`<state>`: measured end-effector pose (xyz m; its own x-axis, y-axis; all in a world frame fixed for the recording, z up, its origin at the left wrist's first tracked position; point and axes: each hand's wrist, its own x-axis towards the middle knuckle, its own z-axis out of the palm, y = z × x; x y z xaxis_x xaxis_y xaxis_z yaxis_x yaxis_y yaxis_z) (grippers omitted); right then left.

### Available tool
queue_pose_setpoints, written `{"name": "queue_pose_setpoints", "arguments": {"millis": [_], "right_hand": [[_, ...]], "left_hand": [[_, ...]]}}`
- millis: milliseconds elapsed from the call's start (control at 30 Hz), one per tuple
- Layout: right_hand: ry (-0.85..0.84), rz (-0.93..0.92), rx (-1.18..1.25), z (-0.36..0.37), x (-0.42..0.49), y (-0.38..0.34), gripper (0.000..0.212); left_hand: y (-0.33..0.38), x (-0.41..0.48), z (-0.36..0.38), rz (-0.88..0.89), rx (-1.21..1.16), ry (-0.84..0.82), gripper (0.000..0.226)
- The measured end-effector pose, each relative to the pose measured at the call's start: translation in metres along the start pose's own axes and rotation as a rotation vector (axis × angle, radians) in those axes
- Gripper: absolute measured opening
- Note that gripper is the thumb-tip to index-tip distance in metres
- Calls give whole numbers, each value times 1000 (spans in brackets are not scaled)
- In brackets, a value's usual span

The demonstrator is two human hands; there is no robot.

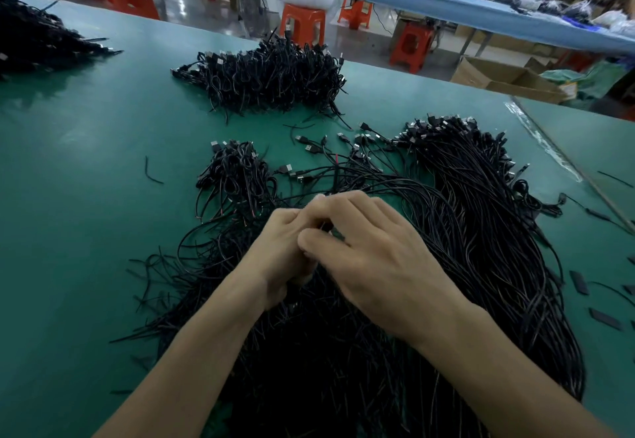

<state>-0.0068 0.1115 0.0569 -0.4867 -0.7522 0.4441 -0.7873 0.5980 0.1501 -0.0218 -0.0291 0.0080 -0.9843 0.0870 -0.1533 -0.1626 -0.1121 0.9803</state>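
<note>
Green bench [86,197] carrying one loose heap of black USB cables [481,238], long axes running from the person toward the far right, and three piles of coiled cables: far pile [271,77], corner pile [31,42], small pile [237,173]. Above the heap, left hand [285,255] and right hand [371,252] touch, both curled round one cable section [325,225] directly between them.

Dim, bluish light; glossy glare; edges warped.
</note>
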Motion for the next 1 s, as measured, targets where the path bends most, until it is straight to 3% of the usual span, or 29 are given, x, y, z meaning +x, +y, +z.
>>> {"name": "queue_pose_setpoints", "arguments": {"millis": [67,233,500,600,733,900,1000], "right_hand": [[-55,-1,46,-3,1,4,13],[-134,177,173,-7,1,9,8],[-189,439,482,-13,1,19,9],[-178,444,524,-16,1,18,8],[-94,415,496,-12,-2,15,7],[52,182,107,-7,-6,9,13],[22,95,107,-8,-4,11,11]], "left_hand": [[0,-1,0,-63,17,-43,38],[3,0,5,-185,-53,-91,59],[11,-7,-4,-129,44,-431,45],[14,-9,-6,-152,-50,-484,35],[14,-9,-5,-169,-160,-432,31],[16,-9,-5,-175,-142,-369,44],[19,-9,-6,-131,-114,-384,44]]}}
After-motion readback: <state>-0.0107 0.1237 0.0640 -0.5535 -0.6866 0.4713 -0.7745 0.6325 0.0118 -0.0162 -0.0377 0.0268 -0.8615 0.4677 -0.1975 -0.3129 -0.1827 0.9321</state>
